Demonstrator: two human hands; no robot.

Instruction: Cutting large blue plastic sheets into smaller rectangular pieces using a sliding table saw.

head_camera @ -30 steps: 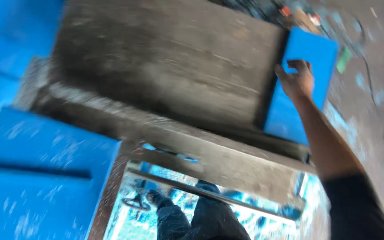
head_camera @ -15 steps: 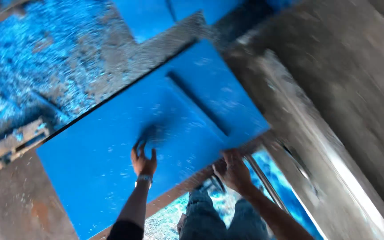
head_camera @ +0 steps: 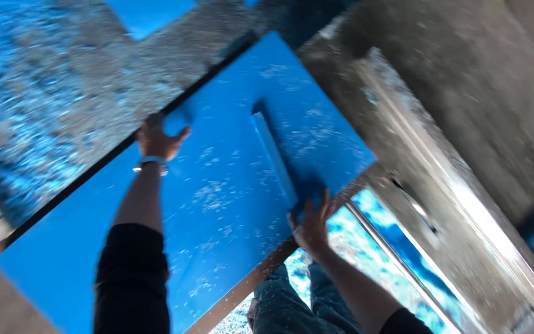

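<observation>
A large blue panel (head_camera: 217, 204) with a long raised strip (head_camera: 273, 158) and pale dust on it lies across a metal work table. My left hand (head_camera: 157, 139) grips the panel's far long edge, a band showing on the wrist. My right hand (head_camera: 310, 222) holds the panel's near edge, close to the end of the strip. Both sleeves are dark.
The grey metal table and its rails (head_camera: 440, 179) run along the right. Blue shavings cover the floor (head_camera: 38, 93) at upper left and below the table frame. Another blue sheet (head_camera: 149, 12) shows at the top. My legs in jeans (head_camera: 292, 303) are beneath.
The view first swung from the right side of the table to this panel. Since half a second ago my left hand has gone from the panel's face to its far edge; my right stays at the near edge.
</observation>
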